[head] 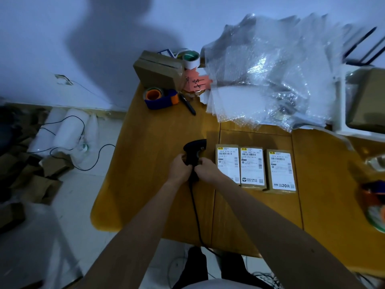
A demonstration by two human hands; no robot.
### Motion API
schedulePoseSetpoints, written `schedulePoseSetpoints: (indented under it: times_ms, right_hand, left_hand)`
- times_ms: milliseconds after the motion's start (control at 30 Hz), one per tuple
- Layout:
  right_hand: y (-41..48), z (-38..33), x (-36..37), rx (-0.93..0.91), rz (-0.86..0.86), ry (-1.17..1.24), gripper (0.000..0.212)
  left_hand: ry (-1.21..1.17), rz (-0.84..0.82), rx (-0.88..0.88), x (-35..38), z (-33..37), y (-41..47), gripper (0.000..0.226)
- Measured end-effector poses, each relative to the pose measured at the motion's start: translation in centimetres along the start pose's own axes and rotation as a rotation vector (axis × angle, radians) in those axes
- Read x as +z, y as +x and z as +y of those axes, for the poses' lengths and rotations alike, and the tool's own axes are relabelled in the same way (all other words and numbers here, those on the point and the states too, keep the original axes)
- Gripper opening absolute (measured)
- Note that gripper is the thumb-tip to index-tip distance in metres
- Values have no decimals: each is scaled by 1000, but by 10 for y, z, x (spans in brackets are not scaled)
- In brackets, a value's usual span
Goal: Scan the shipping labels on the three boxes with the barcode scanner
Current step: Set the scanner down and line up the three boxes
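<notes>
black barcode scanner (pixel 193 152) gripped by left hand (pixel 179 168) and right hand (pixel 205 170), fingers curled around it.

Tape dispenser (pixel 160 99), pen (pixel 188 104), bubble wrap (pixel 270 80) on wooden table (pixel 156 163)

— Camera position?
— Single head-worn wide-angle view, looking steeply down and forward over the desk (pixel 158 142), close above both outstretched forearms.
— Second view?
— Only this one is recording.
</notes>
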State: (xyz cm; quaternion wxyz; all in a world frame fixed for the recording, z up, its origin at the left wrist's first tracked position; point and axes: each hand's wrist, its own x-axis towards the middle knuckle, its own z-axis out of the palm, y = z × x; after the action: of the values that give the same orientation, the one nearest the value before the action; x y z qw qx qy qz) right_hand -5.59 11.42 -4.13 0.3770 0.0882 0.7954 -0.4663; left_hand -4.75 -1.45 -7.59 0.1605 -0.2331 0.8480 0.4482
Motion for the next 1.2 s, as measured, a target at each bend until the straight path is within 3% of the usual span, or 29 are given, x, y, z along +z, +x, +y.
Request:
schedulePoseSetpoints:
  times_ms: [133, 300, 633, 833, 1033, 1200]
  right_hand:
    - [-9, -4, -13, -54, 74, -23, 46]
    - [-24, 0, -38, -179, 269, -181, 40]
    - [-41, 42, -101, -235, 469, -422, 43]
    - [-52, 97, -142, -121, 599, -600, 62]
    - [-63, 159, -170, 93, 703, -462, 77]
    - [-55, 184, -171, 184, 543, -110, 76]
  left_hand:
    - [2, 128, 25, -3, 13, -11, 35]
    - [41, 94, 113, 3, 29, -20, 20]
    - [233, -135, 183, 28, 48, -47, 48]
    - [204, -186, 125, 55, 51, -62, 63]
    - [188, -218, 98, 74, 49, -71, 58]
    - [148, -221, 90, 80, 44, -74, 55]
